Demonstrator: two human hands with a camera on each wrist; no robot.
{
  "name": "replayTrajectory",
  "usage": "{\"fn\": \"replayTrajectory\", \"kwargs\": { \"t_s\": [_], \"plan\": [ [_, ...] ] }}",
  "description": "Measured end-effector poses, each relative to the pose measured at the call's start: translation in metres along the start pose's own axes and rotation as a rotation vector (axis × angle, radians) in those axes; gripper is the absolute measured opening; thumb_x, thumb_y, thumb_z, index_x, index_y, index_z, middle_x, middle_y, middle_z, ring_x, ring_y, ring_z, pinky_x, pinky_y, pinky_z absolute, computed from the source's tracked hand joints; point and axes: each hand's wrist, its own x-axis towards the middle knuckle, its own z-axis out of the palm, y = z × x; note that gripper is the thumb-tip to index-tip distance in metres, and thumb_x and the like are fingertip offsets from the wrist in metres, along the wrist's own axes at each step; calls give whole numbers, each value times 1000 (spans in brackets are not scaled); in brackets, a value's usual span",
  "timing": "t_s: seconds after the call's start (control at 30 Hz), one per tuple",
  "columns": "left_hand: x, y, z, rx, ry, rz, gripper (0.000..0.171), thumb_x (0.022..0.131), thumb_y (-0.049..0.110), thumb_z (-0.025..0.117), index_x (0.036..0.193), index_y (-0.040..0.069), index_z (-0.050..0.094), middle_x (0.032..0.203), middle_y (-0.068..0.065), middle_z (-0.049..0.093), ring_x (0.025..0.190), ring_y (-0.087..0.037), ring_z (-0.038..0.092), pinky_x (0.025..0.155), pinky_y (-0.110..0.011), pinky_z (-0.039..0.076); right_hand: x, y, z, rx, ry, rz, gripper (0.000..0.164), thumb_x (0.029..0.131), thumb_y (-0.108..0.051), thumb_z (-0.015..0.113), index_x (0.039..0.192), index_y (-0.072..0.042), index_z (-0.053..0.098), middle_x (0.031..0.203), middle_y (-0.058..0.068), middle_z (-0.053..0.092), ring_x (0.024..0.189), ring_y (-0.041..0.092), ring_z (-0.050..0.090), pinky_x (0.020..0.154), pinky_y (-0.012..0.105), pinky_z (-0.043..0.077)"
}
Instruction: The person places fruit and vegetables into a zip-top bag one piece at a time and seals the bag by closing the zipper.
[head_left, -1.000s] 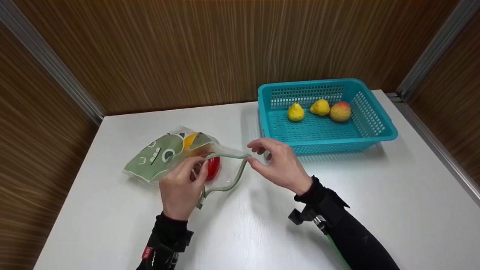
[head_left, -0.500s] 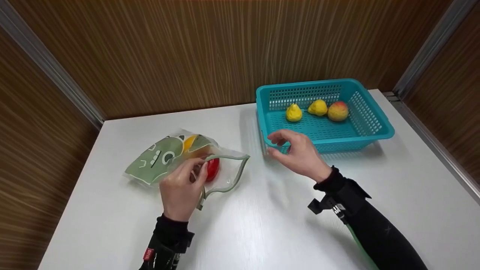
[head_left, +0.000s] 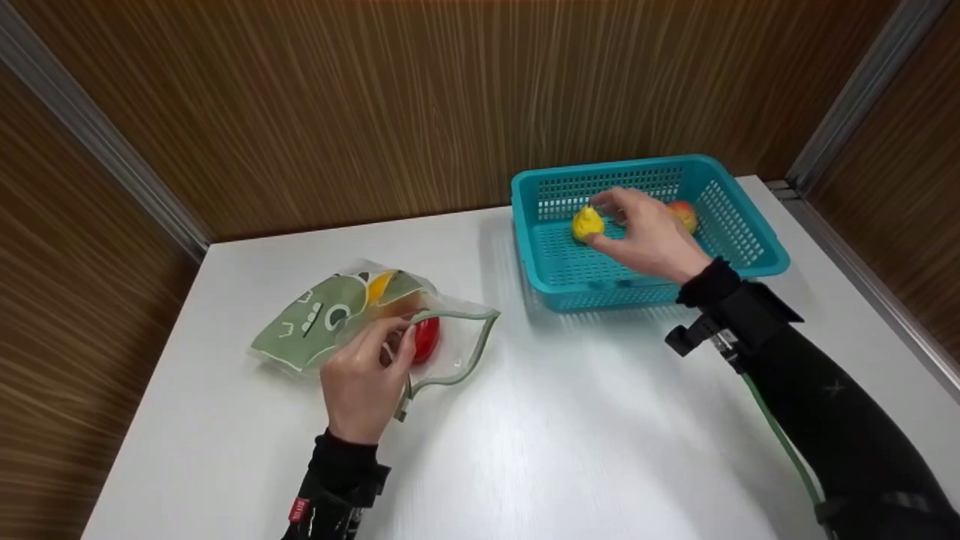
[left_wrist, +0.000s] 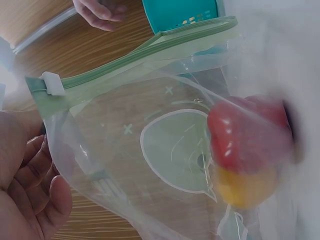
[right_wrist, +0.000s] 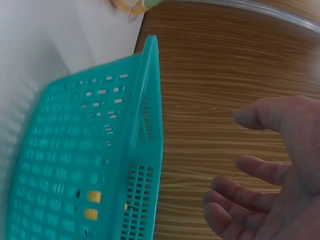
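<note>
My left hand (head_left: 364,382) pinches the upper edge of a clear zip bag (head_left: 289,334) with a green printed animal face. The bag lies on its side, its green-rimmed mouth held apart. Inside are a glossy red, lobed thing like a bell pepper (left_wrist: 245,135) and a yellow-orange piece (left_wrist: 245,189) against it. A white slider (left_wrist: 53,83) sits at one end of the zip. My right hand (head_left: 649,234), thumb and fingers spread, hovers over the teal basket (head_left: 600,286). Its fingertips are close to an upright yellow pear (head_left: 586,224). Behind this hand a peach (head_left: 683,214) partly shows; the second pear is hidden.
The basket stands at the back right of the white table (head_left: 480,465), its raised rim all round. Behind the table rises a wood-grain panel (head_left: 360,112), with further panels at both sides.
My right hand has let go of the bag's mouth and moved right and up, past the basket's front rim to above the fruit. The left hand keeps its hold on the bag.
</note>
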Motion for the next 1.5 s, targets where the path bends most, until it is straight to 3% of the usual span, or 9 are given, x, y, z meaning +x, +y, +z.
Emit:
{"fn": "replayTrajectory", "kwargs": {
  "t_s": [0.2,0.47,0.83,1.03,1.23,1.5],
  "plan": [
    [0,0,-1,13,-5,-4,9,81,16,73,86,9,70,71,-3,70,58,-12,61,51,-23,48,36,17,-6,-186,-88,-9,62,86,-37,65,139,-12,43,139,19,47,123,36,47,100,54,42],
    [-1,4,-2,9,-16,-19,10,82,17,73,87,10,70,72,-2,70,59,-12,61,51,-23,47,80,33,-11,-425,-224,-67,63,85,-34,65,139,-9,43,136,23,47,121,41,48,98,56,42],
    [-6,10,-5,19,-6,0,10,80,15,74,87,10,69,74,-1,70,59,-9,61,51,-20,47,113,43,1,-726,-364,-202,64,84,-29,67,138,-5,43,132,25,48,117,43,47,92,53,47],
    [-10,13,-5,37,-7,11,11,80,17,75,87,10,69,72,0,70,58,-9,61,52,-20,47,114,58,19,-755,-419,-276,65,82,-26,71,138,-5,44,135,27,47,122,46,47,91,54,48],
    [-11,15,-4,40,-14,9,10,79,16,75,86,11,69,71,1,69,59,-8,60,53,-18,47,116,69,33,-761,-473,-256,62,83,-25,68,138,-7,45,136,29,47,121,47,48,94,56,47],
    [-10,17,-3,28,-33,13,10,80,16,74,87,11,69,73,1,70,60,-8,61,54,-18,48,109,75,40,-766,-530,-223,62,76,-16,74,133,-9,50,119,22,59,97,34,60,80,46,52]
  ]
}}
